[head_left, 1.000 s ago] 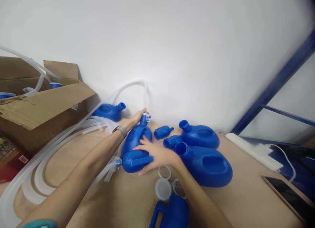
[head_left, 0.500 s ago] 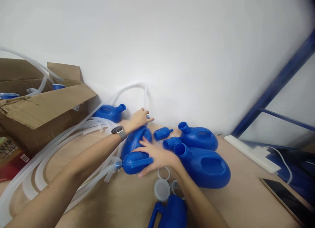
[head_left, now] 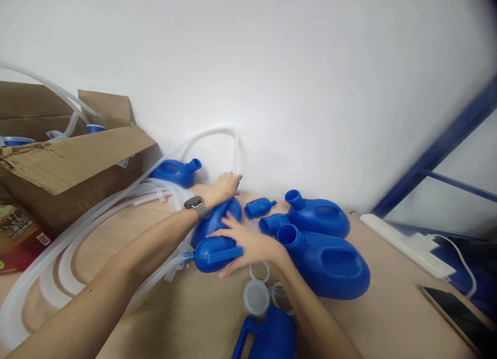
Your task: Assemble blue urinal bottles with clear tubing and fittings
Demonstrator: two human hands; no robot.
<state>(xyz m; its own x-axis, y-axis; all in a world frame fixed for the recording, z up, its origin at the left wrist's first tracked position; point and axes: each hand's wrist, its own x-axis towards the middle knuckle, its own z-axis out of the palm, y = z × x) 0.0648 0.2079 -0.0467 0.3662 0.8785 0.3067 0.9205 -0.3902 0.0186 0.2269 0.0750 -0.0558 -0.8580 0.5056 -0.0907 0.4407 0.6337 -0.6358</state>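
A blue plastic jug [head_left: 215,222] lies on the wooden table [head_left: 194,317] with its neck towards the white wall. My left hand [head_left: 223,188], a watch on its wrist, is closed over the neck end, which it hides. My right hand [head_left: 244,244] rests spread on the jug's near side and on a blue handle part [head_left: 212,256] joined to a clear tube [head_left: 58,255]. Two bigger blue jugs [head_left: 330,263] [head_left: 316,217] lie just to the right. A small blue spout piece [head_left: 258,208] lies beside my left hand.
An open cardboard box [head_left: 66,167] with tubes and blue parts stands at the left, another blue jug [head_left: 174,171] behind it. White caps [head_left: 257,297] and a further blue jug [head_left: 267,335] lie near me. A white power strip [head_left: 407,242], a phone [head_left: 458,312] and a blue frame [head_left: 438,147] are at the right.
My left hand has turned over and closed down on the jug's neck, covering the white piece seen there earlier. My right hand has stayed put. The view has shifted slightly.
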